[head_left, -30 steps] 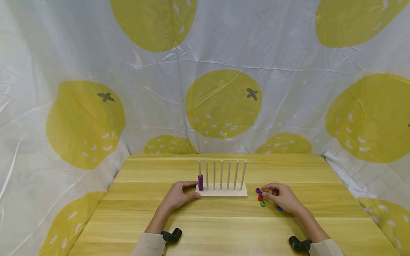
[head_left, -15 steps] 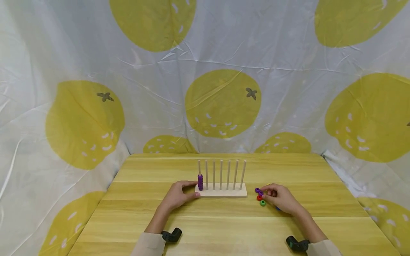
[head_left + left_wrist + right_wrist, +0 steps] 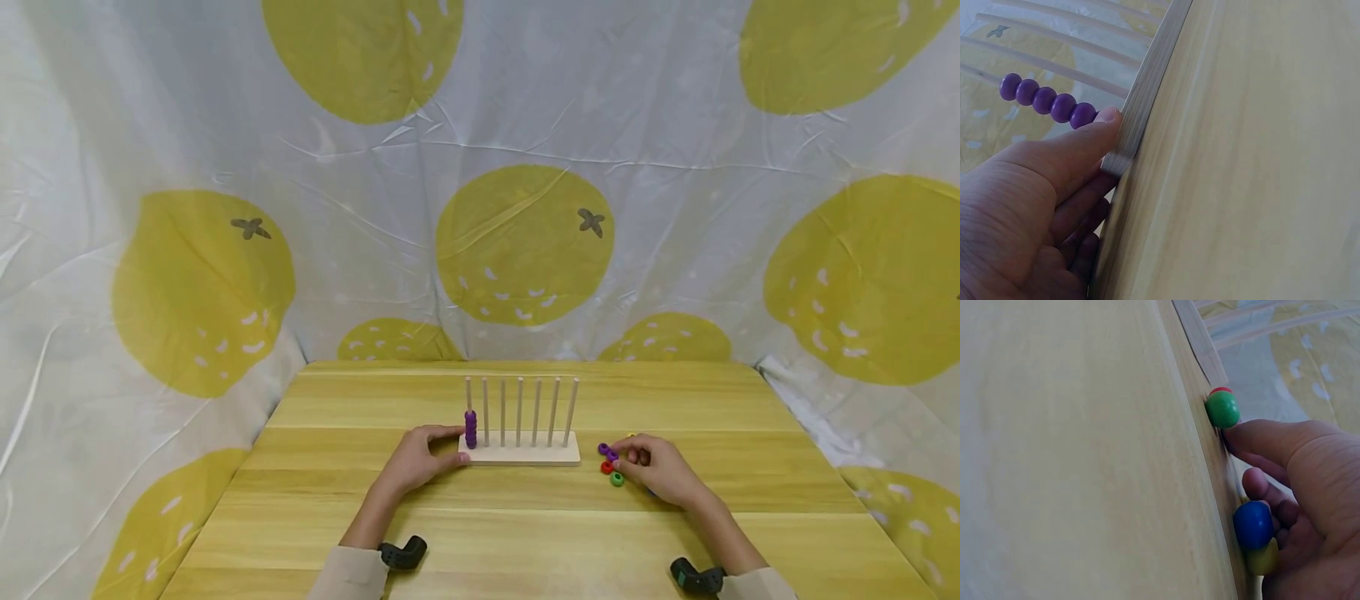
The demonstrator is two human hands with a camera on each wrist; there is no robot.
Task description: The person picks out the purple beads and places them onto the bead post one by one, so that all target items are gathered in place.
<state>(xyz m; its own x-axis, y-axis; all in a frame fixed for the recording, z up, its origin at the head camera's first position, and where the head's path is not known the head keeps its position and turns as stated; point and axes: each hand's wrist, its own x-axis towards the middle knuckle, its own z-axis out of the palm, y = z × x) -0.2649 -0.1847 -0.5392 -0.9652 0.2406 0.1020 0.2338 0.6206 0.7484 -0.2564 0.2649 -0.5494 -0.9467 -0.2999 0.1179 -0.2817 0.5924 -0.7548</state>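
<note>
My left hand [image 3: 416, 457] grips the left end of a wooden peg stand [image 3: 519, 452], thumb on top of the base's front edge. Several purple beads [image 3: 1044, 100] are stacked on the leftmost peg, close by the thumb. At the right, my right hand [image 3: 663, 468] pinches a purple bead [image 3: 612, 456] between thumb and index fingertips, low at the tabletop. Around it lie another purple bead [image 3: 603, 448], a red bead [image 3: 607, 468] and a green bead [image 3: 1222, 409]. Beneath the curled other fingers are a blue bead [image 3: 1253, 525] and a yellow bead [image 3: 1263, 557].
The stand's other pegs [image 3: 537, 412] rise upright without beads. A wooden table [image 3: 525, 542] carries everything, and a lemon-print curtain [image 3: 652, 250] hangs behind and at both sides. Black wrist devices [image 3: 405, 552] sit on both wrists.
My right hand has shifted slightly left and its fingertips have come together around the purple bead. A yellow bead now shows behind it, and the red bead has moved slightly. My left hand stays put.
</note>
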